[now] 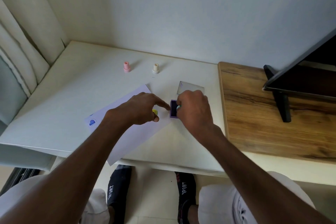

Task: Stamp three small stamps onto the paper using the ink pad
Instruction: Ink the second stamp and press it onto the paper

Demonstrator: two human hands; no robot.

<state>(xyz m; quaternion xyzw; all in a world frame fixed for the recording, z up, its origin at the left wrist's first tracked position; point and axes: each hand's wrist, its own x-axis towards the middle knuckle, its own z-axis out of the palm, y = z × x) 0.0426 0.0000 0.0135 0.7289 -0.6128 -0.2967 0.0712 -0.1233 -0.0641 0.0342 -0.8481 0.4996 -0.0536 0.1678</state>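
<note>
Ink pad (173, 108) right of paper (127, 127); two stamps (126, 67) (156, 68) behind.

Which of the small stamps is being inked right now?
The pale teal stamp, pinched in the right hand over the purple ink pad. The pink stamp and cream stamp stand untouched farther back.

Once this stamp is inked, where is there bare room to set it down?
Free: the white table left of the pink stamp, and the strip between the cream stamp and the paper. The wooden board is bare in front of the screen's stand. Crowded: around the ink pad, clear lid, both hands.
</note>
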